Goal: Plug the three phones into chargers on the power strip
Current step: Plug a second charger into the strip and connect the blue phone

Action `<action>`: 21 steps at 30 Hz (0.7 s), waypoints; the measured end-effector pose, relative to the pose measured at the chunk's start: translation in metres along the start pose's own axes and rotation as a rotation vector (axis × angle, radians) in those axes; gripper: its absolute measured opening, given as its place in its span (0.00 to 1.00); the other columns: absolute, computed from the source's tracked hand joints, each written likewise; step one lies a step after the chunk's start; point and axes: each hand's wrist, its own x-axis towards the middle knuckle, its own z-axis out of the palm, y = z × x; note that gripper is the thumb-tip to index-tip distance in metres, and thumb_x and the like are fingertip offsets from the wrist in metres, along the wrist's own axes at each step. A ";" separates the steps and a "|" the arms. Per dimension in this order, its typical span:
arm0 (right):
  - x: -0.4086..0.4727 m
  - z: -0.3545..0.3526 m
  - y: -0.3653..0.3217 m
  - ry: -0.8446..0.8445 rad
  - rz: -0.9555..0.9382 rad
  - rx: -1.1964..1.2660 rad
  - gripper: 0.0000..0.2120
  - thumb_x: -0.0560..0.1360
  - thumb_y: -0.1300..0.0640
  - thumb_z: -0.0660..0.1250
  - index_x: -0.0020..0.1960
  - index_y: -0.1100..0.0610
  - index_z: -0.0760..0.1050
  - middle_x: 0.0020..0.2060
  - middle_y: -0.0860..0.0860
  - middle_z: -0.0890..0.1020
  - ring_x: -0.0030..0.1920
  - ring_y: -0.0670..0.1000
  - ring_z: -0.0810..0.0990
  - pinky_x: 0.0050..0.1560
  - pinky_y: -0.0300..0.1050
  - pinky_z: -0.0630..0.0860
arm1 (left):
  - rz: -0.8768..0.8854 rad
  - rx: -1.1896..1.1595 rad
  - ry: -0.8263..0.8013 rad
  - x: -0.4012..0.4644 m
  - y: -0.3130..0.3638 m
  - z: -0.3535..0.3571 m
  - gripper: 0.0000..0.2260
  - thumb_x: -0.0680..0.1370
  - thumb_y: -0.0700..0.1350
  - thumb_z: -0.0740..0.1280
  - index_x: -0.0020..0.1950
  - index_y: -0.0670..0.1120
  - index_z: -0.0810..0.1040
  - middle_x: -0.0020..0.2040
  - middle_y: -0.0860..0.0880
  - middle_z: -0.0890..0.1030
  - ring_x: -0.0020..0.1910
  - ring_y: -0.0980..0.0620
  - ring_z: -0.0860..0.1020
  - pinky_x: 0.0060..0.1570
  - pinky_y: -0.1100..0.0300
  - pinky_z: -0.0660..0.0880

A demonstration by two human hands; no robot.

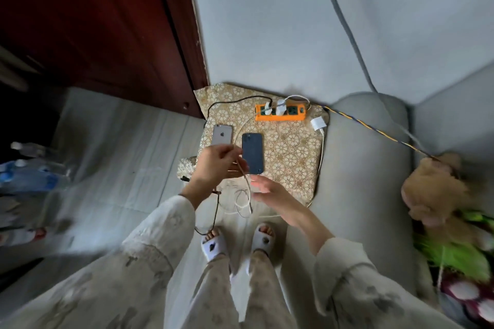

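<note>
An orange power strip lies at the back of a patterned cloth, with two white chargers plugged into it. A silver phone and a dark blue phone lie face down side by side on the cloth. My left hand pinches a thin white cable just left of the blue phone. My right hand hovers below the blue phone with fingers spread, holding nothing. A loose white charger with its cable rests at the cloth's right edge. A third phone is not in sight.
A dark red wooden door stands at the left. A grey sofa arm borders the cloth on the right, with a plush toy beyond. A black cable trails down to the floor near my slippered feet. Plastic bottles lie at far left.
</note>
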 end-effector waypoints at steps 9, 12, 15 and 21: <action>-0.048 -0.031 -0.067 0.201 -0.265 -0.348 0.12 0.78 0.58 0.57 0.52 0.62 0.78 0.50 0.58 0.83 0.42 0.46 0.80 0.38 0.27 0.72 | 0.050 -0.448 0.010 -0.023 0.103 0.010 0.06 0.78 0.39 0.61 0.45 0.38 0.76 0.31 0.46 0.84 0.34 0.48 0.84 0.34 0.58 0.81; -0.071 -0.043 -0.087 0.107 -0.273 -0.180 0.11 0.78 0.60 0.61 0.48 0.66 0.77 0.44 0.61 0.84 0.35 0.47 0.83 0.41 0.35 0.80 | 0.071 -0.487 0.021 -0.030 0.115 0.011 0.07 0.79 0.38 0.59 0.48 0.37 0.76 0.39 0.43 0.83 0.36 0.49 0.84 0.40 0.58 0.82; -0.092 -0.055 -0.110 0.086 -0.351 -0.068 0.12 0.77 0.56 0.63 0.46 0.65 0.76 0.42 0.64 0.83 0.41 0.61 0.84 0.50 0.60 0.79 | 0.051 -0.381 -0.020 -0.045 0.108 0.014 0.11 0.79 0.36 0.55 0.57 0.37 0.73 0.46 0.43 0.81 0.41 0.50 0.83 0.45 0.60 0.80; -0.122 -0.079 -0.173 0.031 -0.450 0.461 0.10 0.77 0.56 0.62 0.42 0.61 0.76 0.32 0.56 0.84 0.35 0.55 0.85 0.37 0.46 0.83 | 0.031 -0.073 -0.265 -0.085 0.084 0.017 0.16 0.76 0.29 0.54 0.56 0.41 0.75 0.52 0.45 0.81 0.48 0.53 0.81 0.45 0.67 0.77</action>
